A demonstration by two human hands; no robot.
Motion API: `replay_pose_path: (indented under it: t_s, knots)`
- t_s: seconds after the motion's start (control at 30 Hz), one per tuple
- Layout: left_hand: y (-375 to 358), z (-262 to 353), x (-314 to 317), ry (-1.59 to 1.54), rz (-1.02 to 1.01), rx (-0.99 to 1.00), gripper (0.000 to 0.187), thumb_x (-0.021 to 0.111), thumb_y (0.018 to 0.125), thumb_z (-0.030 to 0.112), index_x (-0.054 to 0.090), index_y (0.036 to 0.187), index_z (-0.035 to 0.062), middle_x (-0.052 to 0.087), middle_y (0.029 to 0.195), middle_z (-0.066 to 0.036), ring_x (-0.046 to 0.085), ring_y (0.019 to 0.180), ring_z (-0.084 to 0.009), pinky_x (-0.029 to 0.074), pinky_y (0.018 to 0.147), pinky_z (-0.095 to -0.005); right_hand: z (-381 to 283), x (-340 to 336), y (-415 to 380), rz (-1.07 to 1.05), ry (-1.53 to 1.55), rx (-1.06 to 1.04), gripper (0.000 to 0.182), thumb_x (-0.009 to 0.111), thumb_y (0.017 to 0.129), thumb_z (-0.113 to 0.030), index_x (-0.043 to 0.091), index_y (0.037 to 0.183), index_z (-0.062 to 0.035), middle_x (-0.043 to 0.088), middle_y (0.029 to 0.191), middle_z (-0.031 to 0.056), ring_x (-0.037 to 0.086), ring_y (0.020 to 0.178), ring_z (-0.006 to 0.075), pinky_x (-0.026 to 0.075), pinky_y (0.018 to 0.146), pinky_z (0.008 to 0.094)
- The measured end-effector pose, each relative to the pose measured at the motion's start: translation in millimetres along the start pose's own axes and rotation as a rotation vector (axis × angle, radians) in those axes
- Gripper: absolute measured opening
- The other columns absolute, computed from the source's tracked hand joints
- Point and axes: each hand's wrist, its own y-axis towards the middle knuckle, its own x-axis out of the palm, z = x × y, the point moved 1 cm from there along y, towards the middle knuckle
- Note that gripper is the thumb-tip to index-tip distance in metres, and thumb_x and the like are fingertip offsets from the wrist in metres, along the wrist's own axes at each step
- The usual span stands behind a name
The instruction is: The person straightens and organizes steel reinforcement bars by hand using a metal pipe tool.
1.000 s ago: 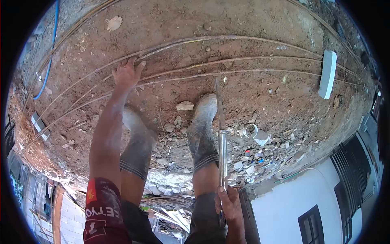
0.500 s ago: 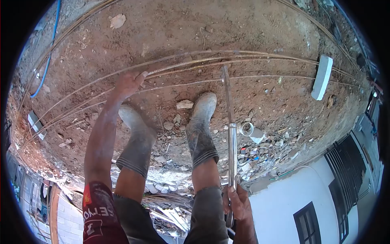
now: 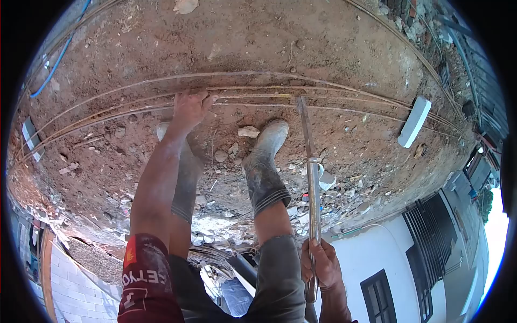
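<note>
Several long thin steel rods (image 3: 344, 105) lie side by side across the red dirt. My left hand (image 3: 189, 106) reaches down and grips one of these rods, fingers curled over it. My right hand (image 3: 320, 264) is closed around the handle of a long metal bar tool (image 3: 311, 177), which points down at the ground; its flat tip rests near the rods, just right of my right boot. My two muddy rubber boots (image 3: 264, 161) stand on the dirt just behind the rods.
A white block (image 3: 413, 121) lies on the dirt at right. A short white pipe piece (image 3: 325, 180) and rubble sit near the bar. A blue hose (image 3: 54, 62) runs at upper left. A white wall with dark windows (image 3: 377, 285) stands at lower right.
My left hand has shifted right along the rods and closed on one. The bar tool's tip has moved a little to the right, and the view has tilted.
</note>
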Motion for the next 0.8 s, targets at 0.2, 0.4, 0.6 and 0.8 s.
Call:
replay_pose_path:
  t_s: [0.2,0.4,0.6,0.8]
  knots:
    - [2.8,-2.7,6.1,0.004,0.02,0.008,0.046,0.044,0.092,0.053,0.061,0.118,0.0192,0.065,0.112,-0.009,0.048,0.12,-0.036,0.027,0.104,-0.0533,9.6,10.7,-5.0,0.008,0.01,0.0,0.032,0.045,0.098,-0.032,0.05,0.092,-0.0009,0.046,0.057,0.0031,0.043,0.039,0.0099,0.04,0.038,0.0249]
    - [4.0,-2.9,6.5,-0.012,-0.013,-0.014,0.053,0.04,0.091,0.059,0.061,0.118,0.0181,0.064,0.114,-0.011,0.046,0.122,-0.0379,0.025,0.104,-0.0538,-4.7,22.2,8.0,0.0,-0.062,-0.023,0.032,0.045,0.098,-0.032,0.05,0.093,-0.0006,0.045,0.057,0.0035,0.043,0.039,0.0098,0.039,0.037,0.025]
    - [5.5,-2.8,3.1,-0.048,0.011,0.009,0.056,0.037,0.092,0.06,0.062,0.117,0.0166,0.063,0.115,-0.012,0.044,0.122,-0.0401,0.024,0.103,-0.0563,-18.5,39.4,10.8,0.039,-0.065,0.009,0.031,0.046,0.098,-0.032,0.051,0.093,-0.001,0.045,0.057,0.0033,0.043,0.038,0.0101,0.039,0.036,0.0254]
    - [6.7,-3.2,5.9,-0.027,-0.022,0.01,0.054,0.036,0.093,0.058,0.062,0.117,0.0171,0.063,0.116,-0.009,0.045,0.12,-0.04,0.024,0.103,-0.057,-38.1,20.6,5.2,0.013,-0.014,0.068,0.03,0.048,0.097,-0.032,0.051,0.093,-0.0022,0.046,0.059,0.0026,0.043,0.039,0.0093,0.039,0.036,0.0252]
